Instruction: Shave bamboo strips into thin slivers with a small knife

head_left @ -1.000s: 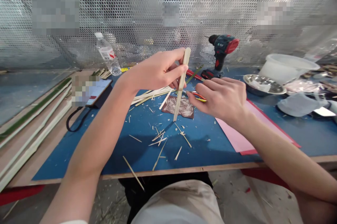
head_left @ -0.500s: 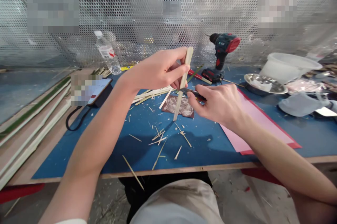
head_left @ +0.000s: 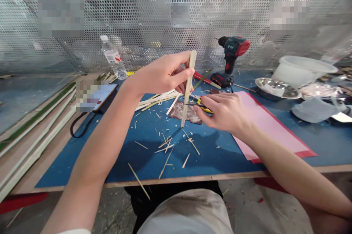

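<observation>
My left hand (head_left: 162, 74) pinches a pale bamboo strip (head_left: 187, 93) near its upper part. The strip stands nearly upright, leaning slightly, its lower end at the blue tabletop (head_left: 118, 160). My right hand (head_left: 222, 111) is closed around a small knife (head_left: 202, 107), whose dark pointed blade reaches the strip below my left fingers. Yellow shows at the knife's handle, and a silvery part shows just above it; the fingers hide how these join. Behind the strip lies a worn brown sheet (head_left: 176, 111). Thin bamboo shavings (head_left: 166, 144) are scattered in front.
A cordless drill (head_left: 229, 58) stands at the back, a water bottle (head_left: 114, 58) back left. Long bamboo strips (head_left: 35, 146) and a phone (head_left: 104, 96) lie left. On the right are pink sheets (head_left: 264, 127), a metal bowl (head_left: 293, 93) and a white tub (head_left: 297, 71).
My right hand has moved down along the strip with the knife, and yellow now shows at its fingers. The strip's top has shifted slightly left.
</observation>
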`<state>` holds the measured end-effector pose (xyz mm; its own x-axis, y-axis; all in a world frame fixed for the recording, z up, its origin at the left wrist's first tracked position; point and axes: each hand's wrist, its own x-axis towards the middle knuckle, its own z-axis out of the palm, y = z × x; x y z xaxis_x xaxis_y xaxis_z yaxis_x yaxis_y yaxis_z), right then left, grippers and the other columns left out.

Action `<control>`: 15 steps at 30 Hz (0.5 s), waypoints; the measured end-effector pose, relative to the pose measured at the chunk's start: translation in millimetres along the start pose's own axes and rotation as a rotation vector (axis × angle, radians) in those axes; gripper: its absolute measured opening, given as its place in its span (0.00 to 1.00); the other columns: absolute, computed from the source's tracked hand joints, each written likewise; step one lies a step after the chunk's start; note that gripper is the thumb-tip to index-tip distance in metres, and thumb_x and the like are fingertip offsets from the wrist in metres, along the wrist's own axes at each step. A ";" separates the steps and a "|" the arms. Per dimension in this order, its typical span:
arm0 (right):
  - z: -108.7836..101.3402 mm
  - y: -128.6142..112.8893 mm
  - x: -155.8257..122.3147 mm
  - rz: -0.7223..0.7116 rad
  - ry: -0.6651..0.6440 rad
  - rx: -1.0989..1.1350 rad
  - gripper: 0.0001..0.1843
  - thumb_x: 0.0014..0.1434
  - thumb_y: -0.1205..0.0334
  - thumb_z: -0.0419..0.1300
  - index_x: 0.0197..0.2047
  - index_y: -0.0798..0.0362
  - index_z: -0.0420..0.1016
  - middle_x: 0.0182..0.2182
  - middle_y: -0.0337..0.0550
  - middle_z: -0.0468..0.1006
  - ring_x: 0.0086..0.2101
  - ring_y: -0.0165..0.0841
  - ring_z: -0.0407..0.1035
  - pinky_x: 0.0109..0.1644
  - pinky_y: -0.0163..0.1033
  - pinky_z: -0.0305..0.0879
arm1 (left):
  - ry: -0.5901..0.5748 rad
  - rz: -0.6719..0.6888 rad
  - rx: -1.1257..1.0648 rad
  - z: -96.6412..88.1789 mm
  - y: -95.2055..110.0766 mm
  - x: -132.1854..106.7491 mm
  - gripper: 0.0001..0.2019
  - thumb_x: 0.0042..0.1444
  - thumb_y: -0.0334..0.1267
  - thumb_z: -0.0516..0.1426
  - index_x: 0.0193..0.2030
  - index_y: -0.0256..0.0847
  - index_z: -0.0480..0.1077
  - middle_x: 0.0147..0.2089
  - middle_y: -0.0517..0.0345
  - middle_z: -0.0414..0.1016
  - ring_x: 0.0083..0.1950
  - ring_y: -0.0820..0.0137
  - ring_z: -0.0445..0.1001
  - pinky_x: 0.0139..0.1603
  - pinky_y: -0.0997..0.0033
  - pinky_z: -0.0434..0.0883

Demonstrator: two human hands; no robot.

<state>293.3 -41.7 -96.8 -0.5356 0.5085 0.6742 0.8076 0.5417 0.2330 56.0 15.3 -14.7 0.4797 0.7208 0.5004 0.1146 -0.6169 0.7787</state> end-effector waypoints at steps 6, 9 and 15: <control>15.2 1.8 -11.7 0.013 0.087 0.196 0.19 0.70 0.52 0.57 0.28 0.51 0.67 0.25 0.39 0.75 0.26 0.30 0.67 0.34 0.40 0.59 | -0.161 -0.093 -0.005 6.6 2.6 4.9 0.07 0.63 0.37 0.64 0.37 0.37 0.72 0.31 0.59 0.76 0.37 0.65 0.83 0.37 0.69 0.79; 20.9 5.5 -16.6 0.037 0.144 0.327 0.15 0.71 0.55 0.55 0.32 0.51 0.69 0.28 0.40 0.76 0.28 0.32 0.68 0.36 0.40 0.61 | -0.315 -0.086 0.028 6.7 1.7 7.0 0.07 0.66 0.39 0.61 0.40 0.37 0.74 0.35 0.55 0.81 0.39 0.65 0.84 0.39 0.70 0.79; 25.4 13.7 -20.2 0.111 0.270 0.512 0.14 0.75 0.60 0.47 0.52 0.55 0.72 0.39 0.48 0.77 0.38 0.36 0.72 0.43 0.43 0.68 | -0.600 -0.101 0.090 15.2 -21.3 9.7 0.08 0.67 0.39 0.60 0.48 0.38 0.75 0.45 0.52 0.85 0.45 0.67 0.83 0.45 0.71 0.77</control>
<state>308.9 -27.5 -125.0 -0.3183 0.4286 0.8456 0.5977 0.7831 -0.1719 71.4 30.7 -32.2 0.8655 0.4897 0.1050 0.2459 -0.5981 0.7628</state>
